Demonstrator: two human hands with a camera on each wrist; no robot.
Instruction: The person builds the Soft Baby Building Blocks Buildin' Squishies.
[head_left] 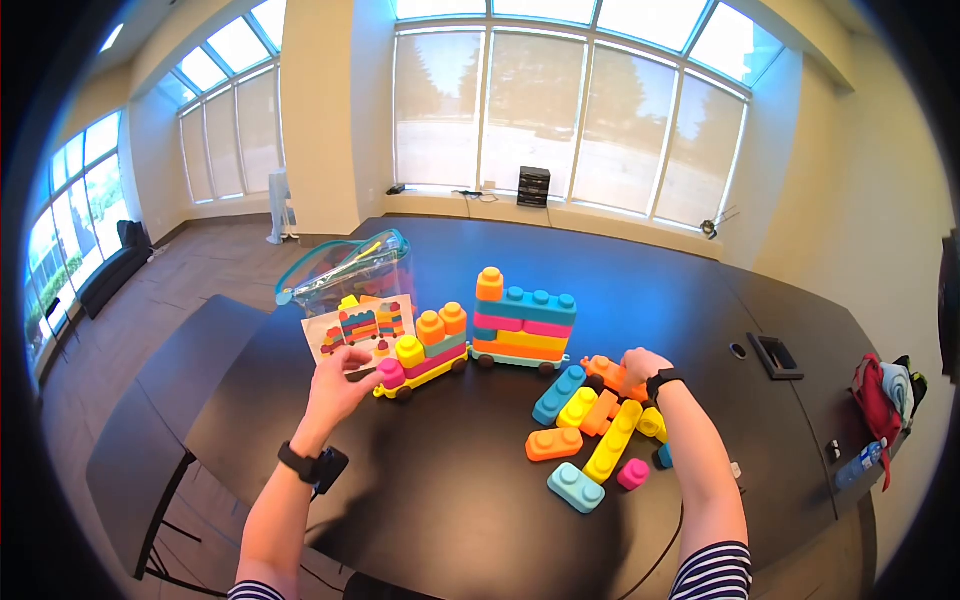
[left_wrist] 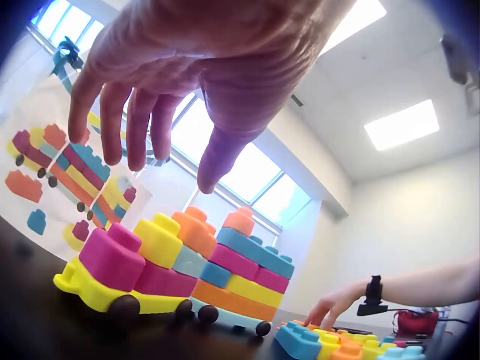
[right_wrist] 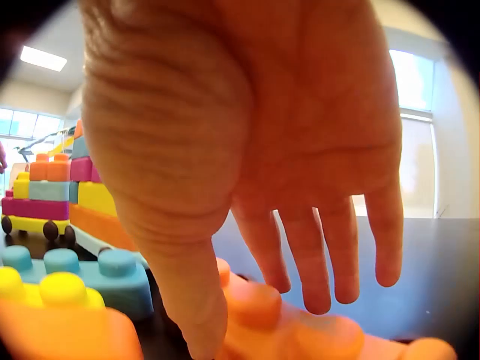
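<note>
My left hand (head_left: 338, 388) hovers by the front of a yellow-based block wagon (head_left: 383, 391), its fingers loosely bent and holding nothing. The left wrist view shows those fingers spread above a magenta block (left_wrist: 112, 256) on the wagon. Behind it stands a taller wagon (head_left: 520, 330) of stacked orange, blue, magenta and yellow blocks. My right hand (head_left: 646, 370) reaches down over an orange piece (head_left: 603, 370) at the back of the loose pile. In the right wrist view the thumb hangs on one side of the orange piece (right_wrist: 300, 337) and fairly straight fingers on the other.
Several loose blocks lie around, including a long yellow one (head_left: 613, 442), a light blue one (head_left: 576, 488) and a magenta one (head_left: 633, 474). A picture card (head_left: 322, 335) leans against a clear zip bag (head_left: 345, 278). A water bottle (head_left: 862, 464) and red bag (head_left: 872, 400) are at right.
</note>
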